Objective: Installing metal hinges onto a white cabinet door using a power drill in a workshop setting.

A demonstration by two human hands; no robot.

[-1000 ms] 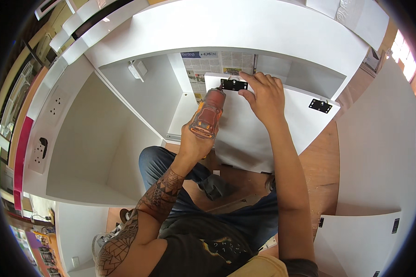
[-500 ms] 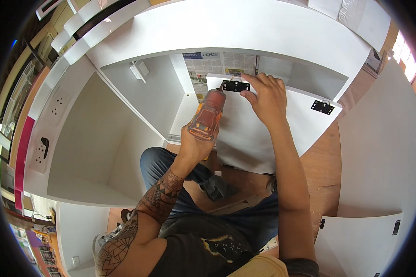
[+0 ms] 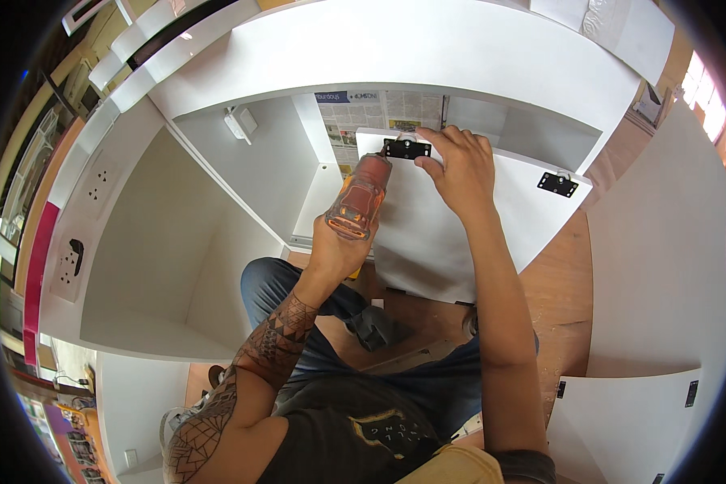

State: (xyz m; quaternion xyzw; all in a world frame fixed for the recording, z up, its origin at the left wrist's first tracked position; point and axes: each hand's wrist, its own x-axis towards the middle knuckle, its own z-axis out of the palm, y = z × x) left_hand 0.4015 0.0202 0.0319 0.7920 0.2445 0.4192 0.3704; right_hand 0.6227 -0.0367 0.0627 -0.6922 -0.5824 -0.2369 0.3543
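Note:
My left hand (image 3: 335, 248) is wrapped round the handle of a red and orange power drill (image 3: 358, 199). The drill's tip meets the left end of a black metal plate (image 3: 409, 150) at the top edge of a white panel (image 3: 444, 250). At the plate's right end, my right hand (image 3: 466, 171) pinches the panel's top edge, thumb in front and fingers over the top. A second black plate (image 3: 557, 185) is fixed near the panel's right corner. The panel leans upright before an open white cabinet. My palm hides most of the drill's handle.
The white cabinet frame (image 3: 411, 48) arches over the work, with newspaper (image 3: 355, 113) behind its opening. To the left is a wide open compartment (image 3: 153, 242). Another white panel with black fittings (image 3: 629, 419) lies at lower right. My bent knee (image 3: 264, 282) is beside the cabinet on the wood-look floor (image 3: 569, 274).
The whole view has shifted very slightly. Both hands keep their places, with the drill's tip still at the plate's left end.

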